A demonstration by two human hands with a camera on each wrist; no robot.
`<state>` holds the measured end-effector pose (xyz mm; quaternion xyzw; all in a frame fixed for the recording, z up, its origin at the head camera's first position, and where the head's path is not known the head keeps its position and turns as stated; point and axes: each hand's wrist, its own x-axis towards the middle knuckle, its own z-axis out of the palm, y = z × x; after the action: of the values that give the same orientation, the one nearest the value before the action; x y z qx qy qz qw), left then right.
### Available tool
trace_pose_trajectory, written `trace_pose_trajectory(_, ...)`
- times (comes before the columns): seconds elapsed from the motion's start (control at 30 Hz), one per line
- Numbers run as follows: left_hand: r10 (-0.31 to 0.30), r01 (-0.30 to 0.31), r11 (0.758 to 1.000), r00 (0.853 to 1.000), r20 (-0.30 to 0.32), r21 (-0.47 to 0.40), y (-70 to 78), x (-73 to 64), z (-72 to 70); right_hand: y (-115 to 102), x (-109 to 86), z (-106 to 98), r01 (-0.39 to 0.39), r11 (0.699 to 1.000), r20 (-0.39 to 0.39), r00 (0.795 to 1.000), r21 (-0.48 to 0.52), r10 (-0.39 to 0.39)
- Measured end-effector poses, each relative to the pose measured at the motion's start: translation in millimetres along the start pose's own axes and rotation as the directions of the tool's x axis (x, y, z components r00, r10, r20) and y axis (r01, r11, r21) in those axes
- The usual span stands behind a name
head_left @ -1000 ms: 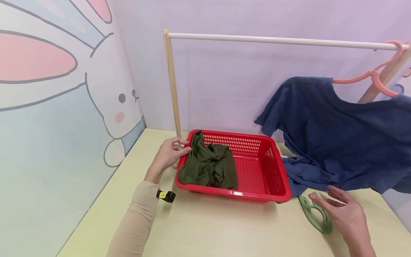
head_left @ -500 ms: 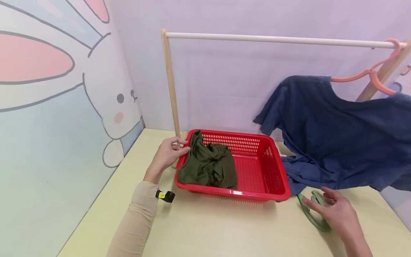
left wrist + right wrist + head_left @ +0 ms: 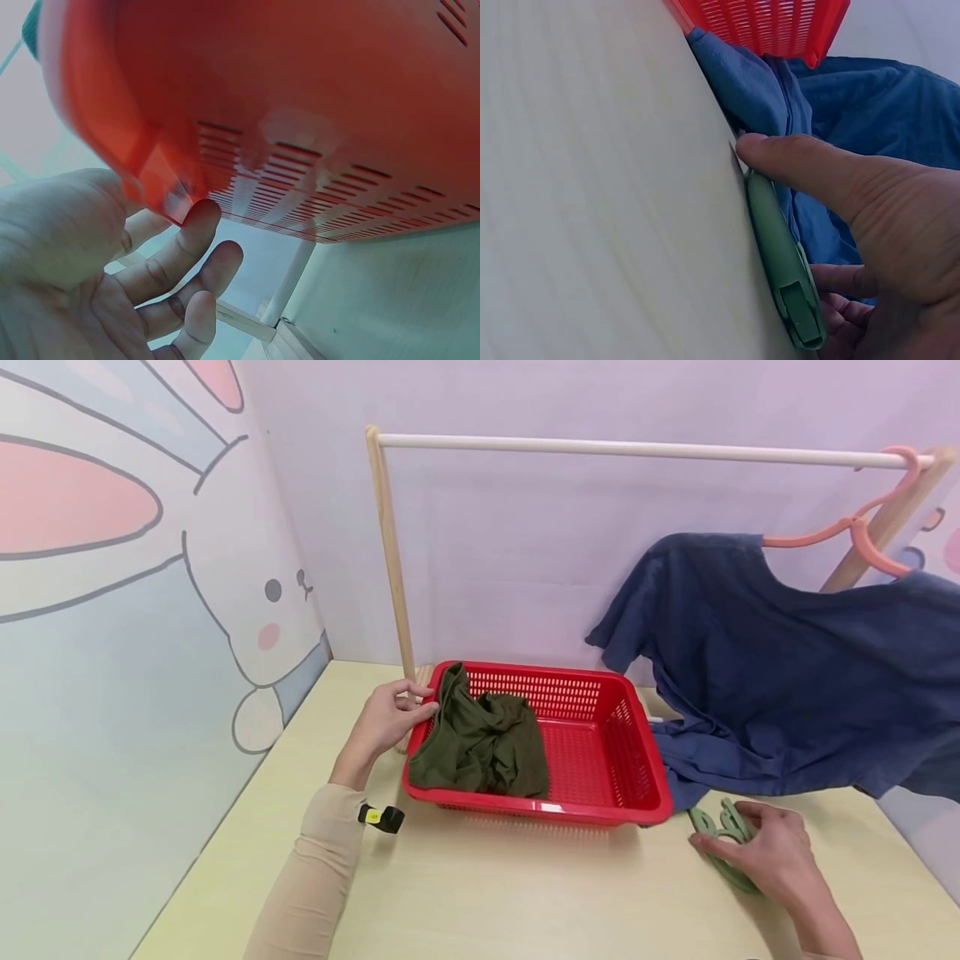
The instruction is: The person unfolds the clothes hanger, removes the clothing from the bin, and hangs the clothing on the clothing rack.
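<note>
My left hand (image 3: 390,718) holds the left rim of a red plastic basket (image 3: 540,810), thumb and index finger at the edge; in the left wrist view the other fingers (image 3: 199,319) hang loosely below the rim. A crumpled dark green garment (image 3: 487,743) lies in the basket's left half. At the right, my right hand (image 3: 776,852) has its thumb and fingers on either side of a green folded plastic hanger (image 3: 731,872) lying on the table. The right wrist view shows the thumb (image 3: 795,157) by one end of the hanger (image 3: 772,232).
Behind the basket stands a wooden rack with a white rail (image 3: 600,446). A navy T-shirt (image 3: 795,677) hangs at its right end on a pink hanger (image 3: 810,537), its lower part bunched on the table (image 3: 525,902) beside the basket. A rabbit-painted wall (image 3: 135,693) borders the left.
My right hand has moved left and forward onto the green hanger, its thumb and fingers closing in around it. The left hand stays on the basket rim. The head view has shifted slightly.
</note>
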<state>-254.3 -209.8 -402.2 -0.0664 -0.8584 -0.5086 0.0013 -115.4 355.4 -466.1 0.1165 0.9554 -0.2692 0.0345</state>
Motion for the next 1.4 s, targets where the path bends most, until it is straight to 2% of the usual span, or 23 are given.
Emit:
trace_pose_trajectory(0.13, -0.002, 0.002, 1.000, 1.000, -0.001, 0.002, 0.2, -0.4, -0.4, -1.6, -0.2, 0.0, -0.014, 1.000, 0.001, 1.000, -0.025, 0.014)
trace_pose_trajectory(0.4, -0.002, 0.002, 1.000, 1.000, 0.007, 0.004, 1.1, 0.3, -0.2, -0.6, -4.7, -1.3, 0.048, 0.999, -0.055, 0.997, -0.016, -0.049)
trace_pose_trajectory(0.7, -0.009, 0.009, 1.000, 1.000, -0.003, 0.008, 0.4, 2.0, -0.4, 0.5, -6.1, -12.6, 0.108, 0.994, -0.057, 0.992, -0.015, -0.109)
trace_pose_trajectory(0.87, -0.019, 0.019, 1.000, 1.000, 0.006, -0.008, 1.8, 0.3, -0.3, 3.9, -10.7, -26.6, 0.087, 0.996, -0.080, 0.993, 0.004, -0.086)
trace_pose_trajectory(1.0, -0.015, 0.015, 1.000, 1.000, 0.008, -0.015, 1.6, -1.6, 0.8, 3.2, -13.4, -37.9, 0.031, 0.999, -0.045, 0.999, 0.044, -0.029)
trace_pose_trajectory(1.07, -0.013, 0.013, 1.000, 1.000, 0.008, -0.018, 1.1, -1.5, 1.2, -0.1, -13.7, -41.9, 0.026, 0.997, -0.039, 0.999, 0.066, -0.024)
trace_pose_trajectory(1.2, -0.008, 0.008, 1.000, 1.000, 0.006, -0.020, 0.2, -0.7, 0.6, -12.1, -12.1, -49.4, 0.101, 0.992, -0.092, 0.991, 0.080, -0.094)
trace_pose_trajectory(1.4, -0.003, 0.003, 1.000, 1.000, 0.001, -0.019, 1.8, -2.6, -0.5, -42.2, -6.5, -72.8, 0.190, 0.982, -0.140, 0.973, 0.026, -0.184)
